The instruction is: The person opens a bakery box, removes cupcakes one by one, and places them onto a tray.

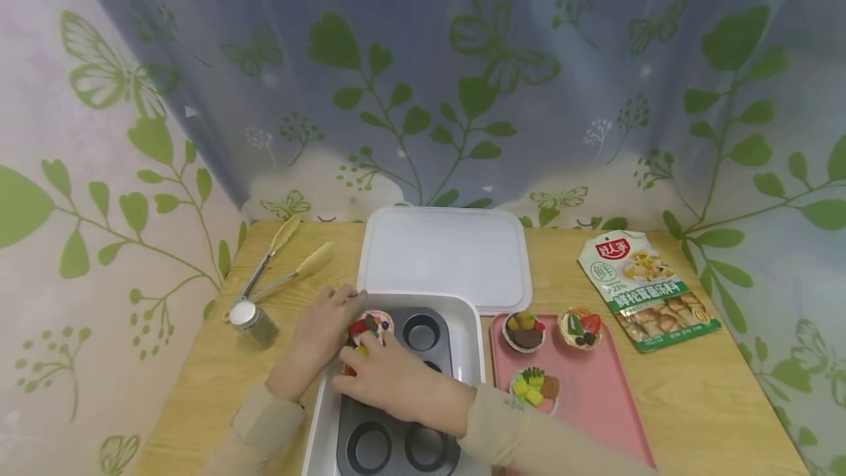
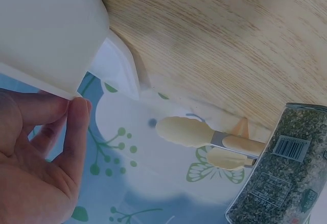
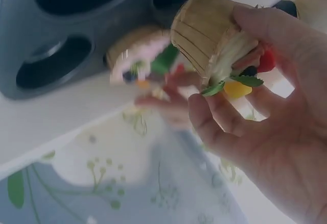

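My right hand (image 1: 405,382) holds a fruit-topped cupcake (image 3: 204,35) above the left side of a dark muffin tin (image 1: 396,428). The right wrist view shows thumb and fingers around its top edge, with berries, a green leaf and a yellow piece on the cream. Another fruit-topped cupcake (image 1: 375,322) sits in the tin's far left cup. Around the tin stands a white rectangular container (image 1: 471,347). My left hand (image 2: 48,147) pinches that container's rim between thumb and fingers, close to the seated cupcake in the head view.
A white lid (image 1: 444,259) lies behind the container. At right, a pink tray (image 1: 595,406) bears three cupcakes, with a food packet (image 1: 651,291) beyond it. Tongs (image 1: 266,270) and a seasoning jar (image 1: 255,323) are at left. Curtains stand behind the table.
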A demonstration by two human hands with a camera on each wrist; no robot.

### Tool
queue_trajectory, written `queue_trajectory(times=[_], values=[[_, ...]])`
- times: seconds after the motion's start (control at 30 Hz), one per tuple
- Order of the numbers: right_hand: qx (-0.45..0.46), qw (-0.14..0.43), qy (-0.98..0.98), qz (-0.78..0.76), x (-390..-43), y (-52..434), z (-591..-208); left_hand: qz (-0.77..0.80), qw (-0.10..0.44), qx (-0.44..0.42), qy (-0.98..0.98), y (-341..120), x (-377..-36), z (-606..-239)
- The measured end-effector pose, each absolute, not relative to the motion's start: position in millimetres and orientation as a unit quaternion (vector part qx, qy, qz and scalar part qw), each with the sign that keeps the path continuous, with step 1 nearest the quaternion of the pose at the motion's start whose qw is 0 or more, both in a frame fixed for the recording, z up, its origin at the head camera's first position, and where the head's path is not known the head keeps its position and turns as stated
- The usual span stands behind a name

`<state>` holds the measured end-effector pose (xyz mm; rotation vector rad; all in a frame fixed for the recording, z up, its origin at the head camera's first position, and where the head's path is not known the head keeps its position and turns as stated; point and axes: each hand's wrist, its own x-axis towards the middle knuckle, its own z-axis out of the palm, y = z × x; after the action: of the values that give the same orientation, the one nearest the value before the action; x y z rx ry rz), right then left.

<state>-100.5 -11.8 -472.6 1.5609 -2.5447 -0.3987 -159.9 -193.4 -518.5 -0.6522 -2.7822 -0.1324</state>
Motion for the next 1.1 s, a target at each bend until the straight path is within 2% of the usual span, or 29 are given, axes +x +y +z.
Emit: queue_trajectory(times=[0.27, 0.6, 0.83, 1.1], values=[[0.487, 0.09, -0.869, -0.023, -117.1, 25.0, -433.3, -0.038, 0.125, -0.22, -0.967, -193.2, -161.0, -516.5], [0.436, 0.16, -0.874, 0.143, -128.6, 102.6, -384.5, -0.042, 0.129, -0.219, -0.966, -192.1, -162.3, -518.7], [0.376, 0.188, -0.881, 0.217, -124.3, 156.2, -368.1, -0.051, 0.112, -0.21, -0.97, -192.3, -161.0, -517.5], [0.317, 0.23, -0.894, 0.218, -114.0, 211.3, -360.9, -0.047, 0.117, -0.212, -0.969, -191.0, -160.4, -517.6]])
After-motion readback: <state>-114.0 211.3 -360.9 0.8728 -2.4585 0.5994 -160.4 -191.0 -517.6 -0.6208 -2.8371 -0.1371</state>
